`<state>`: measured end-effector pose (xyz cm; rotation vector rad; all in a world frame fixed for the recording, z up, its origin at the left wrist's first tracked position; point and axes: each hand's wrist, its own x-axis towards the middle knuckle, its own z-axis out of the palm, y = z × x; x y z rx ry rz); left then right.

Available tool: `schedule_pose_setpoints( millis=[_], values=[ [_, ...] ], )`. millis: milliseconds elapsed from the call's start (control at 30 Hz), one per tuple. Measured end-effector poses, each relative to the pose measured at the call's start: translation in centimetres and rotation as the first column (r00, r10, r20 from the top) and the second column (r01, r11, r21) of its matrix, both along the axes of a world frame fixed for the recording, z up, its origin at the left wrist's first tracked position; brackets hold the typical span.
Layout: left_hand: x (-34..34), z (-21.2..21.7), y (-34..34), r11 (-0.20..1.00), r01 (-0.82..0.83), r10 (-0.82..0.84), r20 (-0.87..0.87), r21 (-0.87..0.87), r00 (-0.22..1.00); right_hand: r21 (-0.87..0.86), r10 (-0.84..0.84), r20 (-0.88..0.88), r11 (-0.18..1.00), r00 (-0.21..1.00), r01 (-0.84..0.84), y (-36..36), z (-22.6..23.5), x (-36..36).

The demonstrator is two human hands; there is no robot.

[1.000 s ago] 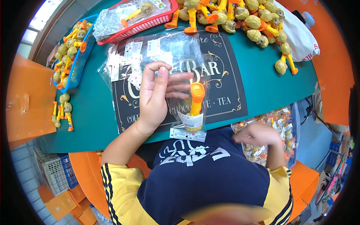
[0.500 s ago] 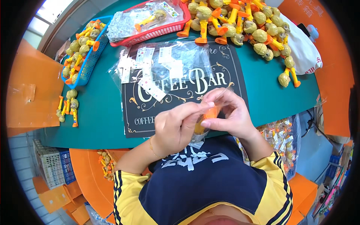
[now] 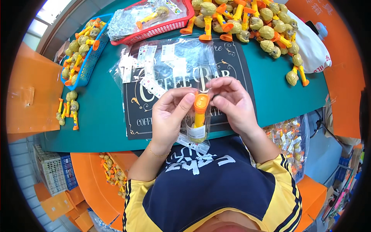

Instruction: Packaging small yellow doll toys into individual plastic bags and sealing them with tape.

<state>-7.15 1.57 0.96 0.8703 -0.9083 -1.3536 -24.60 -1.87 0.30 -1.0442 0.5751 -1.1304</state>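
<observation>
A clear plastic bag (image 3: 190, 125) stands upright in front of my chest. It holds a toy figure with a yellow stem and an orange end (image 3: 201, 101); the gold round part is low in the bag. My left hand (image 3: 170, 112) pinches the bag's upper left edge between thumb and fingers. To the right of the bag's top is my right hand (image 3: 235, 104), its thumb and curled fingers apart beside the film. A printed label (image 3: 197, 132) shows on the bag's lower part. Beyond my hands, flat clear bags with printed cards (image 3: 152, 88) lie on a black mat (image 3: 139, 125).
A red basket (image 3: 170, 28) of flat bags stands at the back, a blue basket (image 3: 91, 63) of gold-headed toys at the left. More toys (image 3: 266, 33) are heaped at the back right. Several loose toys (image 3: 74, 112) lie left. Bagged toys (image 3: 286, 143) fill a sack right of me.
My hands have moved apart, the right one withdrawing from the bag's opening. The bag and toy now stand more upright between them. The whole view has shifted slightly.
</observation>
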Motion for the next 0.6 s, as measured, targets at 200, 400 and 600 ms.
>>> schedule_pose_setpoints(
  millis=[200,400,600],
  values=[
    [-0.3,0.1,0.3,0.999,-0.025,0.026,0.002,-0.033,1.000,-0.027,-0.032,-0.125,0.999,0.992,0.029,0.0,0.1,-0.5],
    [0.8,-1.2,0.2,0.998,-0.022,0.035,-0.230,0.060,0.973,0.090,-0.054,0.085,0.995,0.995,0.046,0.7,-0.5,-0.4],
    [0.0,-0.7,0.3,0.978,-0.185,0.193,0.081,-0.100,0.978,0.133,0.099,0.120,0.984,0.988,-0.115,0.3,-0.3,-0.8]
  ],
)
